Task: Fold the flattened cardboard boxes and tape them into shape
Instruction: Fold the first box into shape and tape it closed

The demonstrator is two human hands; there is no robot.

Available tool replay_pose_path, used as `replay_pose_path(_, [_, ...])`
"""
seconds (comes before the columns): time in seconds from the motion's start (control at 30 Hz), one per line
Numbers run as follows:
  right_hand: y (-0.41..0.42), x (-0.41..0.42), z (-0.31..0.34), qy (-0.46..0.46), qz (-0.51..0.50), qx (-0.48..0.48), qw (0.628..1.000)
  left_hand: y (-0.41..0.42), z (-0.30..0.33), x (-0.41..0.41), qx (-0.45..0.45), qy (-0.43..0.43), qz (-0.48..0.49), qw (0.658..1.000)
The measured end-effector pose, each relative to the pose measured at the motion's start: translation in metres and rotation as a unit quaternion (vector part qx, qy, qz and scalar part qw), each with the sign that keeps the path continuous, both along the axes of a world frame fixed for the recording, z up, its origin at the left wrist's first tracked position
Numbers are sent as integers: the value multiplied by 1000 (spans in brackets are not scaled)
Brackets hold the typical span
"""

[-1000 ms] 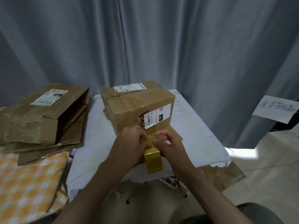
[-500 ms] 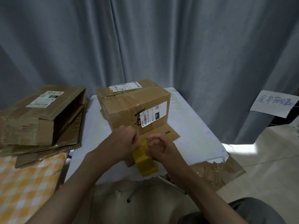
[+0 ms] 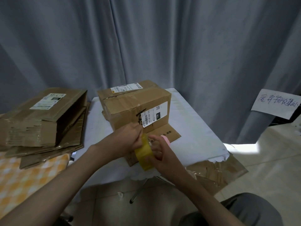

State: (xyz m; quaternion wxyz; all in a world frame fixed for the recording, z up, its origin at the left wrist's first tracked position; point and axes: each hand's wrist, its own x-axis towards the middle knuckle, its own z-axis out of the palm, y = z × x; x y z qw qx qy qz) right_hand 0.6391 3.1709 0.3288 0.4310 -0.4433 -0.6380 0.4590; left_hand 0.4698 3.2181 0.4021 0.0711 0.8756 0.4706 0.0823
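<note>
A folded brown cardboard box (image 3: pixel 130 105) with white shipping labels stands on the white-covered table (image 3: pixel 195 132), one flap (image 3: pixel 164 134) lying flat toward me. Just in front of it I hold a yellow tape roll (image 3: pixel 145 154) between both hands. My left hand (image 3: pixel 128 139) pinches the roll's upper edge, where the tape end seems to be. My right hand (image 3: pixel 160 151) grips the roll from the right, fingers curled around it, with a small pink object (image 3: pixel 165 138) by its fingers. On the left lies a stack of flattened cardboard boxes (image 3: pixel 40 126).
A grey curtain (image 3: pixel 146 46) hangs behind the table. An orange-and-white checked cloth (image 3: pixel 24 176) covers the surface under the stack. Crumpled cardboard and plastic film (image 3: pixel 216 170) lie on the floor at the right. A handwritten paper sign (image 3: pixel 275 103) hangs at far right.
The tape roll has tilted from upright to slanting, and my hands have shifted on it; the left thumb now picks at its upper edge. The box has not moved.
</note>
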Motion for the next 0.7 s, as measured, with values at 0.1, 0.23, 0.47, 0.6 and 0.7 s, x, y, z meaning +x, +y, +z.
replay_pose_path(0.1, [-5,1,2,-24,-29,47,998,-2,0,0,9,-30,-9,999])
replay_pose_path(0.23, [0,9,23,-14,-48,66,997,-10,18,-3,-11,-145,-37,989])
replay_pose_path(0.47, [11,31,60,-32,-24,121,992,-5,55,5,38,-213,-34,976])
replay_pose_path(0.6, [10,47,62,-83,-29,152,985,20,54,19,-73,-142,14,987])
replay_pose_path(0.7, [8,60,60,-97,-38,134,985,31,48,41,-117,-111,8,987])
